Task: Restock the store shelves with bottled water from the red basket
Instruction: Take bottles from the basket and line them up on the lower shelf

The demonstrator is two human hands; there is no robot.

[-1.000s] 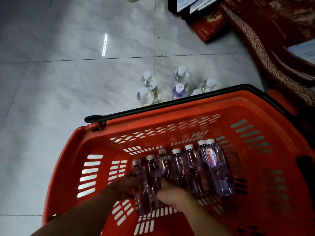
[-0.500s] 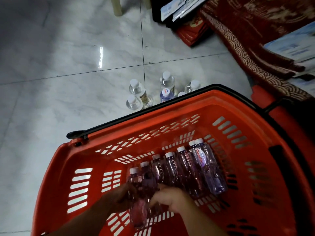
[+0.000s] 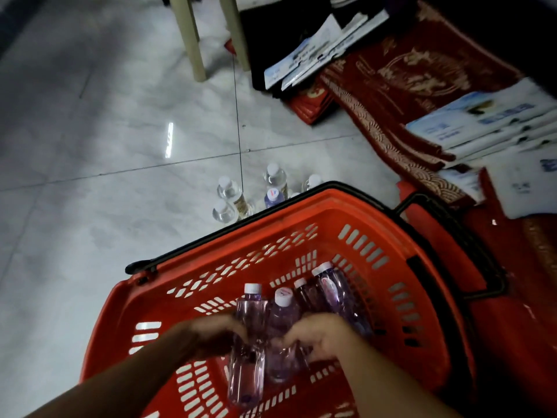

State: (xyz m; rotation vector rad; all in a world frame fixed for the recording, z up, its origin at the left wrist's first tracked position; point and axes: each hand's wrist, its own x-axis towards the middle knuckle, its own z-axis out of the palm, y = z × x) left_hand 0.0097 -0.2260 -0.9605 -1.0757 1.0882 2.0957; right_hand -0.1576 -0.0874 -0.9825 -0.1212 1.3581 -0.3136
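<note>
A red basket [image 3: 211, 285] with black handles sits on the tiled floor below me. My left hand [image 3: 211, 336] grips one clear water bottle [image 3: 248, 366] and my right hand [image 3: 319, 336] grips a second water bottle [image 3: 281, 324] beside it; both bottles are raised above the basket bottom, white caps pointing away from me. More water bottles [image 3: 334, 294] lie against the basket's right side. Several other bottles [image 3: 232, 197] stand upright on the floor just beyond the basket's far rim.
Two pale furniture legs [image 3: 193, 40] stand on the floor at the top. Red patterned mats [image 3: 422, 76] and stacks of white packets [image 3: 482, 119] lie to the right. Grey floor tiles [image 3: 90, 176] spread to the left.
Both hands have lifted two bottles out of the row in the basket. The view has tilted up, showing more floor, the furniture legs and the mats.
</note>
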